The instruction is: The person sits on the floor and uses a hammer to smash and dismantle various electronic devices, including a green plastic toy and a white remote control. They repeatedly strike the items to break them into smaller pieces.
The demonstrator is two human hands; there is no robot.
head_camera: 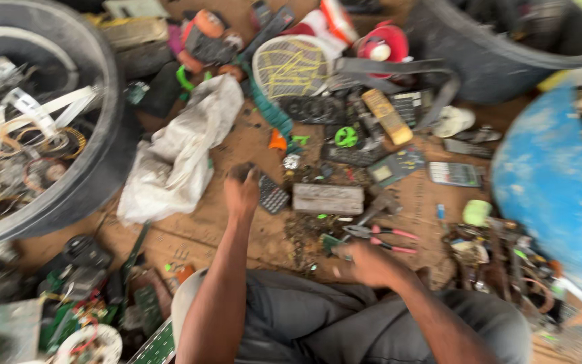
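My left hand [242, 191] reaches forward over the dirt floor, its fingers closed on a small dark keypad part [271, 195]. My right hand [366, 261] rests near my knee, fingers curled around a small green piece [330, 243]; motion blur hides the grip. Pink-handled pliers [378, 236] lie just beyond the right hand. A grey rectangular block [328, 199] sits between the two hands.
A big black tub [106, 141] of wires stands at the left. A white sack [180, 152], remotes, a calculator [454, 174], a racket-shaped swatter [289, 67] and circuit boards litter the floor. Another black tub [500, 61] and a blue drum [550, 185] stand at the right.
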